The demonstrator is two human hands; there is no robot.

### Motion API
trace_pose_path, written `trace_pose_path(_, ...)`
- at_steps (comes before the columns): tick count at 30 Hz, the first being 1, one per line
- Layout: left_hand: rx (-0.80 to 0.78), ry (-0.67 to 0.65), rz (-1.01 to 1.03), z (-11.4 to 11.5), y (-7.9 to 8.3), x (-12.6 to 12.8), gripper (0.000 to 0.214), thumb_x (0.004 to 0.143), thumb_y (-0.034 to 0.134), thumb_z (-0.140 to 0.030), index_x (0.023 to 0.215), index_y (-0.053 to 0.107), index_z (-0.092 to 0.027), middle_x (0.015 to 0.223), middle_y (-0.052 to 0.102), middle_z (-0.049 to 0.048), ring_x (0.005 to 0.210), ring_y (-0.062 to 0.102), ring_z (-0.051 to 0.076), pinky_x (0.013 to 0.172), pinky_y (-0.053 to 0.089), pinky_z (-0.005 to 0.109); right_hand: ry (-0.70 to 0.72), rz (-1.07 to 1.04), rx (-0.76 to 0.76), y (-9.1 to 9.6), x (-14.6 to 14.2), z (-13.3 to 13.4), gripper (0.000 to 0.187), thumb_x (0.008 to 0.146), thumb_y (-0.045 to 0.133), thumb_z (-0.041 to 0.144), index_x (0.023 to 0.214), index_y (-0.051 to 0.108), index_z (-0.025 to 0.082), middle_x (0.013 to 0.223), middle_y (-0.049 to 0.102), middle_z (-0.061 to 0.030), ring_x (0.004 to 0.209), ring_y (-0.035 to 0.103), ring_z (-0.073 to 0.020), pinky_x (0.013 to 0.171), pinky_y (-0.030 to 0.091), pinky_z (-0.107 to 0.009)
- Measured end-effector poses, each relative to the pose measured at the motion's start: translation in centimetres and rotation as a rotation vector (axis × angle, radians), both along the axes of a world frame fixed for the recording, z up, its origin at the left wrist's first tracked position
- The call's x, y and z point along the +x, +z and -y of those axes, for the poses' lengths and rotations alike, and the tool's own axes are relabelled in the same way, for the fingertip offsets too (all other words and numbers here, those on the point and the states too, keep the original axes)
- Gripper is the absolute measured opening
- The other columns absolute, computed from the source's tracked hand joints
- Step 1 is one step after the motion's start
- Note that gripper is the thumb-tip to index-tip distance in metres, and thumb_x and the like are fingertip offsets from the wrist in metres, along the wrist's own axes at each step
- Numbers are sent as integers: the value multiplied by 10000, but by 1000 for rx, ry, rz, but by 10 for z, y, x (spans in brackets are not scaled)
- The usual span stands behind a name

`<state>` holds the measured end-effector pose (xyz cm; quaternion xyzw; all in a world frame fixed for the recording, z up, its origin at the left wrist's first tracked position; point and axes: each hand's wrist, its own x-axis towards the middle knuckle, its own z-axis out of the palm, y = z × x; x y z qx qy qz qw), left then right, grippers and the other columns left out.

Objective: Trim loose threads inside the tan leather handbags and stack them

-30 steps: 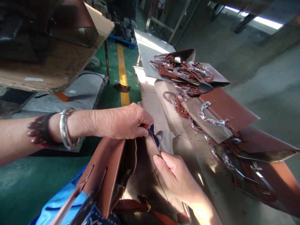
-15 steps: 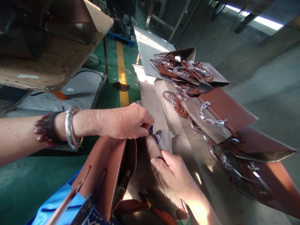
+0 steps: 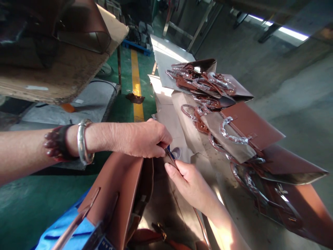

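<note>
A brown handbag [image 3: 118, 180] stands open against my blue clothing, its long handle hanging at the lower left. My left hand [image 3: 142, 139], with a bangle and a beaded bracelet on the wrist, reaches across the top of the bag. Its thumb and fingers pinch the rim of the bag's far panel; the fingertips are partly hidden. Close beside it, my right hand [image 3: 188, 178] grips the same rim between thumb and fingers. Below the hands are the bag's shadowed inside and a gold-coloured buckle [image 3: 162, 232] on a brown strap.
Several brown handbags [image 3: 257, 123] with plastic-wrapped handles lie along the right on a cardboard-covered surface [image 3: 191, 133]. At upper left is a worn table [image 3: 59, 81] with a dark brown bag [image 3: 85, 26] on it. A yellow line [image 3: 136, 73] runs along the green floor.
My right hand has slid up along the rim, closer to my left hand. The left hand keeps its pinch and has barely moved; the view has shifted slightly.
</note>
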<state>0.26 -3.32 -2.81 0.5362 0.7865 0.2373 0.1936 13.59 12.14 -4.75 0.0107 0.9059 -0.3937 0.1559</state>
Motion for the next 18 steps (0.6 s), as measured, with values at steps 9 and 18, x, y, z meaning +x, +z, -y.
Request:
trace_pose_path(9, -95, -59, -96, 2, 10, 0, 125, 761, 600, -140, 639, 575, -150, 689, 625, 13, 709, 561, 155, 685, 402, 243, 41, -14, -23, -2, 0, 0, 358, 931, 378, 416, 654, 341, 192, 590, 351, 53, 563, 370, -92, 517, 263, -222)
trace_pose_path(18, -114, 13, -177, 1, 13, 8, 133, 750, 554, -132, 618, 563, -145, 672, 619, 35, 671, 566, 170, 629, 394, 262, 22, 25, -22, -2, -7, 0, 390, 910, 399, 505, 694, 408, 181, 605, 385, 51, 587, 371, -99, 519, 266, -216)
